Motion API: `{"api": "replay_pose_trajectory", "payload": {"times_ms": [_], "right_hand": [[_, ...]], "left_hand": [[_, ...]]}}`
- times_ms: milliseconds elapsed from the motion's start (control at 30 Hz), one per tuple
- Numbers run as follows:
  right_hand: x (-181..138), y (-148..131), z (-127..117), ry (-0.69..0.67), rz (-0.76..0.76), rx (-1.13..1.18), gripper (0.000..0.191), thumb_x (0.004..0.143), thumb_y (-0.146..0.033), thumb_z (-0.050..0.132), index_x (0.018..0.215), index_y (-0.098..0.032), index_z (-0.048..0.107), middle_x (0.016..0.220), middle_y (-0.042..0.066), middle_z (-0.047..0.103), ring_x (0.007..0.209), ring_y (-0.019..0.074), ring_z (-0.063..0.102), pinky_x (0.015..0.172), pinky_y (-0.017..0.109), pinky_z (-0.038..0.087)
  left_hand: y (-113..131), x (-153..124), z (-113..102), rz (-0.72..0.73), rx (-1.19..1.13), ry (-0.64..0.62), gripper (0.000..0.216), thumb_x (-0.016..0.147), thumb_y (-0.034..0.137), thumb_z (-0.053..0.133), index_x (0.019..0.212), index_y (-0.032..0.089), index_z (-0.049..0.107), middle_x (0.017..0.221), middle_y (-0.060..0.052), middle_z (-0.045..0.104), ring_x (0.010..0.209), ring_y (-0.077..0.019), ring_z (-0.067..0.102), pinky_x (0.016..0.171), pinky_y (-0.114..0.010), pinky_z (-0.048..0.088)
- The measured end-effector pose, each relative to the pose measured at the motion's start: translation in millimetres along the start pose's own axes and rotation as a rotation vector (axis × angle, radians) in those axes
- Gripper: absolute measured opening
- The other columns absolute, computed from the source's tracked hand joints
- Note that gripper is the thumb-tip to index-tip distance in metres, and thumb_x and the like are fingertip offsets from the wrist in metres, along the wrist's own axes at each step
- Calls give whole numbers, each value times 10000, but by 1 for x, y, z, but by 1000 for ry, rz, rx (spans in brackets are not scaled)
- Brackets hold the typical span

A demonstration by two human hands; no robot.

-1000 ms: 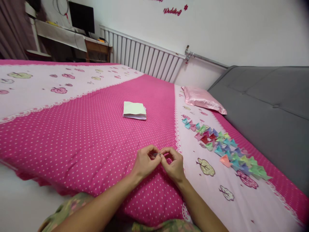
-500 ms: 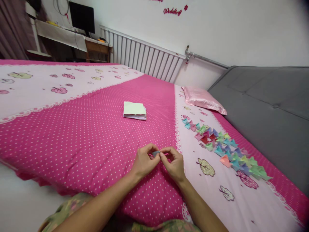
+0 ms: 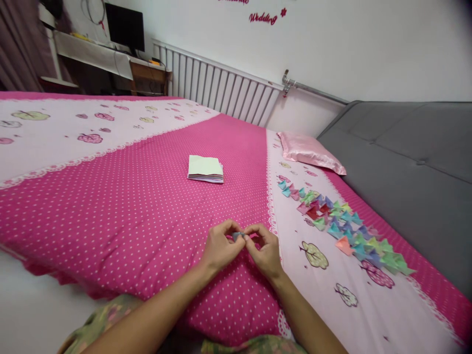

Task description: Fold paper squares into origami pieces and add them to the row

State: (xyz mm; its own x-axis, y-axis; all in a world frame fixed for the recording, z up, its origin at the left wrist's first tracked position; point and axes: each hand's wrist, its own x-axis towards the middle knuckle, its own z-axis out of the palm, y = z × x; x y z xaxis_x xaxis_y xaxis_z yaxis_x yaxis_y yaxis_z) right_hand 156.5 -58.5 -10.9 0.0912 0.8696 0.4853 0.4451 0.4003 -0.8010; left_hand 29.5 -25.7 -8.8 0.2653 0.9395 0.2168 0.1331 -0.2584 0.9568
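Observation:
Between my two hands is a small piece of blue-grey folded paper, mostly covered by fingers. My left hand pinches it from the left with thumb and fingertips. From the other side, my right hand closes thumb and fingers on its right end. The fingertips of both hands nearly meet over the paper. Both hands are low over the pink dotted bedspread. Beyond them lies a stack of square paper sheets, pale green on top. To the right are many small folded paper boats in several colours, set in rows.
A pink satin pillow rests against the grey padded headboard on the right. Behind the bed stand a white radiator and a desk with a black monitor. My knees are at the bed's near edge.
The folded paper has turned slightly between the fingertips, and the fingers have shifted a little. The stack and the paper boats are where they were.

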Motion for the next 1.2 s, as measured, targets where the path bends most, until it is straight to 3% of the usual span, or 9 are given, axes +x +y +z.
{"api": "replay_pose_trajectory", "payload": {"times_ms": [600,933,1200], "right_hand": [[0,2,0,136,-26,119,89,737,-132,525,793,-200,536,826,40,583,779,169,584,644,284,498],[-1,1,-1,184,-80,133,99,767,-134,504,827,-206,532,898,45,544,844,174,561,688,299,486],[0,0,-1,120,-26,155,27,767,-180,530,769,-206,523,970,62,516,900,191,543,713,324,492]], "left_hand": [[0,8,0,-123,-457,38,91,634,187,597,695,136,552,775,-56,628,720,-145,596,642,-259,478],[9,7,1,-299,-495,-24,139,626,159,546,761,129,555,690,-17,595,564,-102,542,508,-214,438],[-1,10,2,-179,-460,-33,177,655,109,513,825,142,548,768,-22,623,657,-98,581,633,-207,438]]}}
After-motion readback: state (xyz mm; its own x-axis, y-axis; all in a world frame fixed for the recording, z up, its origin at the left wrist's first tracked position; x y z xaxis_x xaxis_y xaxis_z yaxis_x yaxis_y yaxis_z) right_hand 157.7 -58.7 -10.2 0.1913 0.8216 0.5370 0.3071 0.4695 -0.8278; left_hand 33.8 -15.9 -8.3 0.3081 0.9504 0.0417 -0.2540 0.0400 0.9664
